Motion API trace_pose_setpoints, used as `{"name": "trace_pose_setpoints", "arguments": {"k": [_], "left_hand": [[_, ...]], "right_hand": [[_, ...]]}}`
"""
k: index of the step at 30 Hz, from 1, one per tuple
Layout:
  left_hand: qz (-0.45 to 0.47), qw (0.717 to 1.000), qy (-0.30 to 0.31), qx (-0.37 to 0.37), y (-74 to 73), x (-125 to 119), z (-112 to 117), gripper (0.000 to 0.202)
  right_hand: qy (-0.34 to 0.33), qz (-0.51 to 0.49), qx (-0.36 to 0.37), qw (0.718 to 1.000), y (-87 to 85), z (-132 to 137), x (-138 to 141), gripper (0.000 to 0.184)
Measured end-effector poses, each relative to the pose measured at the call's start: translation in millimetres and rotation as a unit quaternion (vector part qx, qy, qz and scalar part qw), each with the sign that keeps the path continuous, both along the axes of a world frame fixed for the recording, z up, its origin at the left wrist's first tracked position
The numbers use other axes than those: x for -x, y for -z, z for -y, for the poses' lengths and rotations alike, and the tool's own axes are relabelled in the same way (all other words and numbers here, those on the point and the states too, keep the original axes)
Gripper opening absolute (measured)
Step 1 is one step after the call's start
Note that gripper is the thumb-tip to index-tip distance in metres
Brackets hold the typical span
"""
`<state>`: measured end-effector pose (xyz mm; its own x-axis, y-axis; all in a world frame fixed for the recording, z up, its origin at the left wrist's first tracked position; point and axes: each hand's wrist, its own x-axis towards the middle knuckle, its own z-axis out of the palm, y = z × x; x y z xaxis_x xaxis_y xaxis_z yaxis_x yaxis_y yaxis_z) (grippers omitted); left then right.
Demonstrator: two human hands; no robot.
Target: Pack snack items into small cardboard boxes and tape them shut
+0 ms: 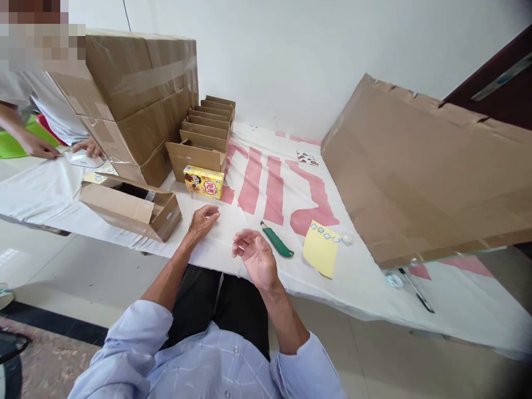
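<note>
My left hand point(203, 223) is at the table's front edge, its fingers loosely bent and nothing seen in it. Just behind it stands a small yellow box point(203, 182) with printed pictures and red lettering. My right hand point(258, 259) is held up near the edge, palm turned inward, fingers half curled and apart, holding nothing. To its right lies a green utility knife point(277, 240) with its tip pointing away from me. Farther right is a yellow notepaper point(321, 249) with blue diamond shapes along its top. An open cardboard box point(120, 202) sits left of my left hand.
Taped cartons point(124, 94) are stacked at the back left, beside a row of open cardboard boxes point(203, 133). A large cardboard sheet point(432, 177) leans on the right, with a black pen point(417, 290) by it. At far left, another person's hands point(87, 148) touch the table.
</note>
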<state>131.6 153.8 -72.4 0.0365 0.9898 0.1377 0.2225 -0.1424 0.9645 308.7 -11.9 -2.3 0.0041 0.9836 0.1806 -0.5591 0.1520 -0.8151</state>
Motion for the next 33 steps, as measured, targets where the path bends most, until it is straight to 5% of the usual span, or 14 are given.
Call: {"name": "trace_pose_setpoints", "arguments": {"k": [3, 7, 12, 25, 33], "left_hand": [[0.07, 0.991, 0.104, 0.039, -18.6, -8, 38, 0.047], [0.205, 0.938, 0.272, 0.072, -54.9, -13, 84, 0.061], [0.18, 0.924, 0.331, 0.057, -84.7, -13, 102, 0.046], [-0.014, 0.961, 0.276, -0.018, -102.2, -20, 115, 0.022], [-0.031, 0.958, 0.285, 0.004, -98.3, -26, 117, 0.024]], "right_hand": [[-0.031, -0.028, 0.011, 0.999, -6.6, 11, -3, 0.037], [-0.013, 0.016, 0.021, 1.0, -4.1, 20, -3, 0.043], [0.036, 0.109, 0.015, 0.993, 3.3, 28, -3, 0.043], [0.116, 0.254, 0.032, 0.96, 3.1, 43, -18, 0.04], [0.144, 0.265, 0.035, 0.953, 8.9, 45, -25, 0.029]]}}
